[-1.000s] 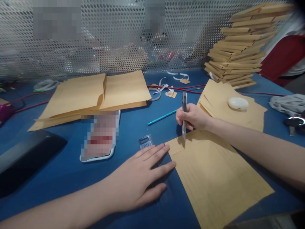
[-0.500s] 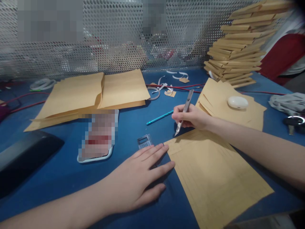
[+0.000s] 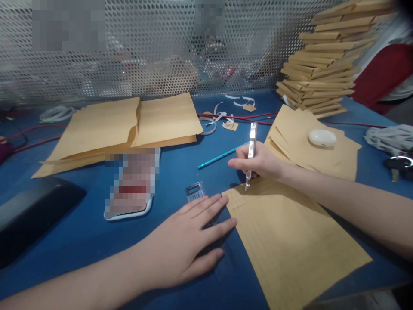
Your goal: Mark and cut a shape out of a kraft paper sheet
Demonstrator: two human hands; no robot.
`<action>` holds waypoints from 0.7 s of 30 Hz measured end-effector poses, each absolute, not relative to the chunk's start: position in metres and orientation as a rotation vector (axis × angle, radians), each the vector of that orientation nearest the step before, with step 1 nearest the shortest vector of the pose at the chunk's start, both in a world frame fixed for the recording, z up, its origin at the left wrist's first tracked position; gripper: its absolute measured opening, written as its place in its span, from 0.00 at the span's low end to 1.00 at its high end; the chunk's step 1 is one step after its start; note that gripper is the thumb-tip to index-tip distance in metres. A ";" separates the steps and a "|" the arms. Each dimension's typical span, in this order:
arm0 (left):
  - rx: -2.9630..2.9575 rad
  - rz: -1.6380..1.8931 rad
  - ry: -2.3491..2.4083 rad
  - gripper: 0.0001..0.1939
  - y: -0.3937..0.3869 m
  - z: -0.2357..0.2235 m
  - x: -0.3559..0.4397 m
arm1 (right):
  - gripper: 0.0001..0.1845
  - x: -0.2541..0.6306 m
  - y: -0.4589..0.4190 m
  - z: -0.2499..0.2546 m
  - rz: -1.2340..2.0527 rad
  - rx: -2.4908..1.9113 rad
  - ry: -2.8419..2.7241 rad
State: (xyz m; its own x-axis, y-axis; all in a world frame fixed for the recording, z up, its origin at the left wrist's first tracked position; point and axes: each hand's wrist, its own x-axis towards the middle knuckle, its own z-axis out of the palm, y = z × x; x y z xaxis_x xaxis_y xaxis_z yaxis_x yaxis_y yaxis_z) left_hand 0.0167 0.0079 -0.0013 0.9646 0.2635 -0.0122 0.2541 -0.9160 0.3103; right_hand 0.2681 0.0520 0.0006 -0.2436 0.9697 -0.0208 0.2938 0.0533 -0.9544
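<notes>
My right hand (image 3: 258,162) is closed round a slim silver knife (image 3: 251,150), held almost upright with its tip at the far edge of a brown paper sheet (image 3: 297,241) on the blue table. My left hand (image 3: 187,241) lies flat with fingers spread, its fingertips touching the sheet's left corner. Just beyond those fingers lies a small clear plastic case (image 3: 196,191). A teal pen (image 3: 219,158) lies left of my right hand.
Brown envelopes (image 3: 122,125) are spread at the back left and a tall leaning stack (image 3: 322,64) stands at the back right. A white oval thing (image 3: 322,138) rests on more envelopes. A phone (image 3: 132,183), a black object (image 3: 32,211), red cables and paper scraps lie around. A perforated metal screen closes the back.
The knife lifted and tilted off the sheet, then came back upright with its tip at the sheet's far edge, slightly left of before. My left hand stayed flat.
</notes>
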 end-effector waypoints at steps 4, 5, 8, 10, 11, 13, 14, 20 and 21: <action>2.800 0.029 0.380 0.24 0.007 0.000 0.017 | 0.23 0.268 0.051 0.001 1.198 -1.326 -1.639; 2.803 0.022 0.380 0.24 0.007 0.000 0.017 | 0.23 0.268 0.050 0.001 1.202 -1.328 -1.634; 2.810 0.018 0.381 0.24 0.007 0.001 0.018 | 0.22 0.267 0.050 0.001 1.212 -1.321 -1.625; 2.812 0.013 0.384 0.24 0.007 0.000 0.018 | 0.22 0.266 0.050 0.001 1.216 -1.320 -1.625; 2.813 0.011 0.383 0.24 0.007 0.000 0.017 | 0.22 0.266 0.050 0.001 1.216 -1.322 -1.626; 2.812 0.012 0.383 0.24 0.008 -0.001 0.017 | 0.22 0.266 0.050 0.001 1.217 -1.329 -1.626; 2.808 0.018 0.383 0.24 0.008 -0.001 0.017 | 0.22 0.266 0.050 0.001 1.219 -1.332 -1.627; 2.794 0.017 0.381 0.24 0.008 -0.001 0.017 | 0.22 0.266 0.049 0.002 1.225 -1.337 -1.654; 2.796 0.017 0.382 0.24 0.008 -0.001 0.017 | 0.22 0.266 0.049 0.002 1.222 -1.337 -1.656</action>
State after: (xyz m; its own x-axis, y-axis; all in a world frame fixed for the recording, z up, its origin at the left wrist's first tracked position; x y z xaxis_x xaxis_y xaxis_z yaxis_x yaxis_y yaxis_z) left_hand 0.0175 0.0077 -0.0005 0.9642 0.2632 -0.0306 0.2594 -0.9138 0.3126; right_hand 0.2660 0.0493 0.0024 -0.2464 0.9677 -0.0528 0.3361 0.0342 -0.9412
